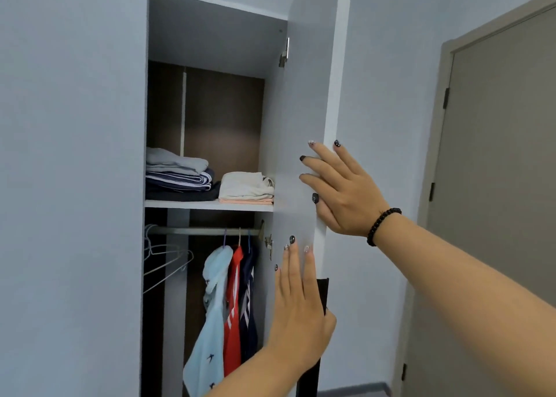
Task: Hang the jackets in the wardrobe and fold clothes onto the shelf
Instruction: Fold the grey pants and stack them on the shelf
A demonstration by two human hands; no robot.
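Note:
The wardrobe's right door (298, 110) stands part open. My left hand (298, 303) lies flat on its inner face with straight fingers, near the black handle (322, 294). My right hand (340, 189) rests on the door's edge, fingers spread across it. Inside, three jackets hang on the rail (204, 231): a light blue one (210, 315), a red one (232, 312) and a navy one (248, 303). On the shelf (207, 205) sit two folded piles, a grey and navy stack (177, 175) and a white and peach stack (245, 187).
Bare wire hangers (164, 258) hang at the rail's left end. The wardrobe's left door (72, 186) is closed. A grey room door (493, 170) stands in the wall to the right.

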